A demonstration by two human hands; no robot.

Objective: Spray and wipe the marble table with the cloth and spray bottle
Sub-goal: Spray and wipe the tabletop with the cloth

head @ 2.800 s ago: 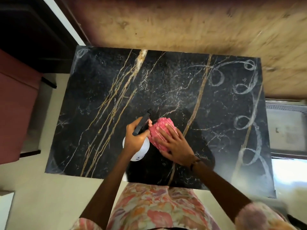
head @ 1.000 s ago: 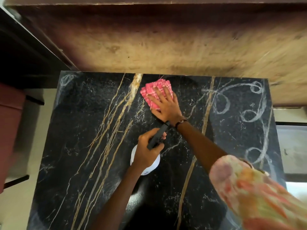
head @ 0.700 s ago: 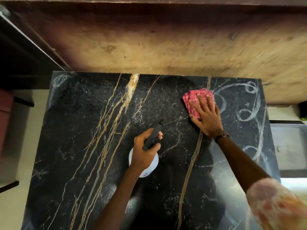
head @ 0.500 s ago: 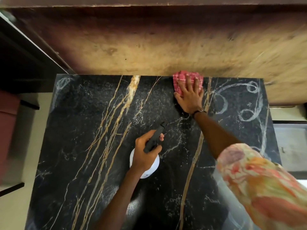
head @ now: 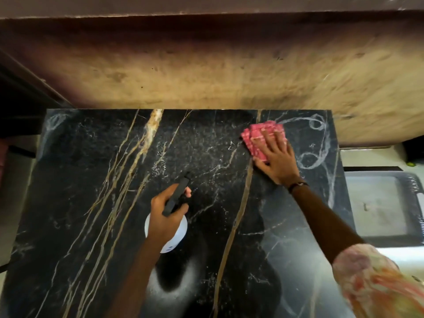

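Observation:
The black marble table [head: 96, 184] with gold and white veins fills the lower view. My right hand [head: 276, 159] lies flat on a folded pink cloth [head: 255, 140], pressing it onto the marble near the far edge, right of centre. My left hand [head: 165, 216] is wrapped around a white spray bottle [head: 182, 234] with a black trigger head [head: 176, 195], held above the middle of the table. Most of the bottle is hidden under the hand.
A worn tan wall [head: 206, 72] runs along the table's far edge. A grey tray-like surface [head: 380, 203] sits to the right of the table. Dark furniture [head: 20, 102] stands at the left. White swirl marks [head: 317, 143] cover the marble's right side.
My right hand has slid the pink cloth along the far part of the table, from the far edge rightward and slightly toward me. The left hand and bottle have stayed nearly still.

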